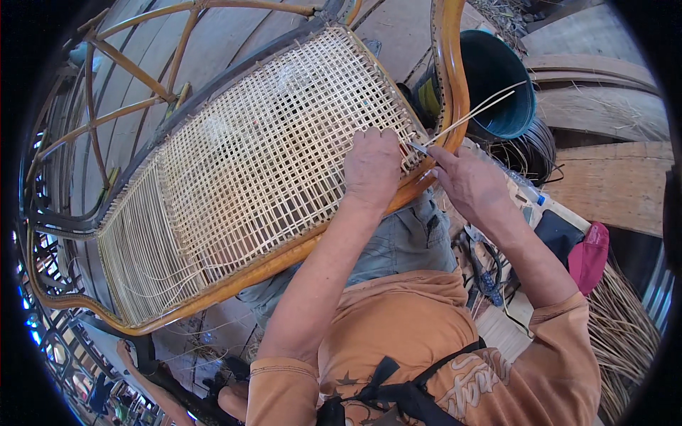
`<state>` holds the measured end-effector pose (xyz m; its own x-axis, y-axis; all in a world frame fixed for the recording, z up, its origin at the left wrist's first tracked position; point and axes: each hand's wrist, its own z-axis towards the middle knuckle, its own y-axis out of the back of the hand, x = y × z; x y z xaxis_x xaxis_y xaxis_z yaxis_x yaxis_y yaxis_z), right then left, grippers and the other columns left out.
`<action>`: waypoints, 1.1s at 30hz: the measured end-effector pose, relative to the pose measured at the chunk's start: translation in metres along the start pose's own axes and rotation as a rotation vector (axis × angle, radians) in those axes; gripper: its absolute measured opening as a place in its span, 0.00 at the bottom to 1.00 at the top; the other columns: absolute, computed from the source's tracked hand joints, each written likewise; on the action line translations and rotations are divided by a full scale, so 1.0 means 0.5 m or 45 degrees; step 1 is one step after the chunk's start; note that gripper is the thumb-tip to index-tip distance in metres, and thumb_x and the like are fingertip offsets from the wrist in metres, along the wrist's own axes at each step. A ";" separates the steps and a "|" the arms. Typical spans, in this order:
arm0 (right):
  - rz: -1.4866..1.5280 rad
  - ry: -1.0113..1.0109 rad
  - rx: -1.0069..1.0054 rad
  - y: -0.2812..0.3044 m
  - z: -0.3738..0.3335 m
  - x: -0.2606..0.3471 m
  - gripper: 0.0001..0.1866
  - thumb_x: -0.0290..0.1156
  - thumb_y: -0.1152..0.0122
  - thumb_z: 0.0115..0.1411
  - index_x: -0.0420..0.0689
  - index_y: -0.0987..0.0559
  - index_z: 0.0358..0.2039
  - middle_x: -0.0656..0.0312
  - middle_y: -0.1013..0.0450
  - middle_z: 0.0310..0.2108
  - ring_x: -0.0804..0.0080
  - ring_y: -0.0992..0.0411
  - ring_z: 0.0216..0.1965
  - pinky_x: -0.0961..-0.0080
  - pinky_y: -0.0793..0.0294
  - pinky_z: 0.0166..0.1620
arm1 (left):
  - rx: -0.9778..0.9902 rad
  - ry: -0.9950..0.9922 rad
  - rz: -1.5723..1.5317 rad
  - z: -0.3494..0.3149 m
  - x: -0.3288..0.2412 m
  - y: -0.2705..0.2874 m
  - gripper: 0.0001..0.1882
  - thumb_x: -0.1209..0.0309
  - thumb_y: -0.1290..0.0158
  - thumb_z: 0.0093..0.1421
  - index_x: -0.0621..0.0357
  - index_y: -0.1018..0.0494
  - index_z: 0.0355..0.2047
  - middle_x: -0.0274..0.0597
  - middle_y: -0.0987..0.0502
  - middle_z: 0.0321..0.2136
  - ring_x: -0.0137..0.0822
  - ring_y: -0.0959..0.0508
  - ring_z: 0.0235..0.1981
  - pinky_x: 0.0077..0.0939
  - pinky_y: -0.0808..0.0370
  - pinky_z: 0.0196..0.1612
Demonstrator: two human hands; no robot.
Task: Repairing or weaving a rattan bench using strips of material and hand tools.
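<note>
A woven cane panel [277,142] lies across my lap in a curved, varnished rattan frame [284,259]. Its left end is still only parallel strands. My left hand [373,167] rests on the weave near the right edge, fingers curled down and closed; their tips are hidden. Just right of it, my right hand [474,183] pinches a thin metal tool [419,148], whose tip meets the panel's edge. Most of the tool is hidden in my fingers, so its kind is unclear. Loose cane strands [477,116] stick out past the frame beside my right hand.
A dark green bucket [526,106] stands beyond the frame at right. Pliers [479,248], a pink cloth item [590,257] and a bundle of cane [621,326] lie near my right arm. Another rattan frame [131,67] stands at far left. Curved boards [607,184] are at right.
</note>
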<state>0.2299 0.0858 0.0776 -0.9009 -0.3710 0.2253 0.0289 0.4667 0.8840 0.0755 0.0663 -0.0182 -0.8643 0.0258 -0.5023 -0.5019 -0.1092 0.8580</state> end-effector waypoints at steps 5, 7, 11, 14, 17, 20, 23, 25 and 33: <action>-0.017 0.024 -0.023 0.000 0.003 -0.001 0.13 0.33 0.52 0.61 0.46 0.29 0.46 0.50 0.30 0.29 0.51 0.27 0.32 0.58 0.28 0.35 | -0.010 -0.009 0.008 -0.001 0.002 -0.003 0.03 0.72 0.49 0.53 0.57 0.30 0.24 0.46 0.28 0.24 0.45 0.26 0.30 0.36 0.26 0.33; 0.010 -0.009 -0.054 -0.008 0.004 0.000 0.14 0.34 0.52 0.62 0.46 0.29 0.46 0.49 0.30 0.30 0.51 0.27 0.33 0.58 0.28 0.36 | -0.023 -0.011 0.000 -0.001 0.003 -0.008 0.03 0.72 0.49 0.53 0.57 0.30 0.24 0.46 0.29 0.24 0.45 0.26 0.30 0.37 0.26 0.33; 0.189 -0.087 -0.032 -0.030 0.004 0.005 0.14 0.35 0.53 0.62 0.46 0.29 0.47 0.48 0.29 0.31 0.50 0.27 0.33 0.57 0.28 0.36 | -0.072 0.020 -0.062 -0.003 0.002 -0.010 0.04 0.73 0.49 0.53 0.57 0.31 0.24 0.47 0.29 0.24 0.46 0.27 0.30 0.37 0.27 0.32; 0.269 -0.047 -0.127 -0.028 -0.005 -0.001 0.14 0.36 0.53 0.63 0.47 0.30 0.47 0.48 0.29 0.30 0.50 0.27 0.33 0.57 0.28 0.36 | -0.054 0.028 -0.127 -0.013 -0.004 0.006 0.05 0.70 0.48 0.53 0.58 0.30 0.27 0.46 0.29 0.27 0.46 0.28 0.31 0.37 0.28 0.34; 0.097 -0.133 -0.029 -0.006 -0.017 -0.018 0.15 0.37 0.53 0.62 0.49 0.30 0.49 0.48 0.29 0.31 0.50 0.27 0.33 0.58 0.28 0.36 | -0.014 -0.117 -0.223 -0.033 -0.012 0.033 0.10 0.66 0.46 0.51 0.57 0.28 0.32 0.42 0.31 0.32 0.41 0.30 0.36 0.33 0.28 0.38; 0.050 -0.189 0.003 0.010 -0.016 -0.025 0.18 0.34 0.49 0.60 0.51 0.31 0.51 0.51 0.32 0.32 0.52 0.30 0.34 0.60 0.30 0.36 | 0.097 -0.145 -0.218 -0.043 -0.024 0.045 0.19 0.58 0.46 0.53 0.56 0.29 0.41 0.41 0.33 0.36 0.41 0.32 0.37 0.36 0.31 0.41; 0.005 -0.073 -0.109 0.021 -0.006 -0.025 0.20 0.32 0.45 0.56 0.51 0.31 0.51 0.54 0.32 0.33 0.54 0.29 0.33 0.61 0.30 0.35 | 0.143 -0.147 -0.086 -0.043 -0.033 0.044 0.23 0.55 0.48 0.54 0.54 0.31 0.47 0.40 0.33 0.39 0.42 0.33 0.37 0.37 0.33 0.41; -0.074 -0.003 -0.098 0.031 -0.001 -0.028 0.21 0.29 0.43 0.54 0.51 0.29 0.50 0.55 0.32 0.32 0.56 0.29 0.32 0.63 0.30 0.34 | 0.162 -0.138 -0.037 -0.042 -0.036 0.043 0.25 0.53 0.49 0.54 0.53 0.32 0.48 0.39 0.34 0.40 0.41 0.33 0.38 0.36 0.33 0.41; -0.246 0.186 -0.073 0.055 0.031 -0.040 0.18 0.29 0.42 0.53 0.51 0.26 0.47 0.57 0.32 0.30 0.60 0.28 0.31 0.65 0.31 0.32 | 0.228 -0.109 0.105 -0.038 -0.040 0.038 0.28 0.52 0.49 0.53 0.51 0.34 0.51 0.38 0.35 0.40 0.38 0.33 0.38 0.34 0.35 0.39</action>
<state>0.2421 0.1183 0.0910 -0.8198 -0.5633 0.1028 -0.1097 0.3307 0.9373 0.0839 0.0450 0.0060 -0.8985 0.1092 -0.4253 -0.4206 0.0637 0.9050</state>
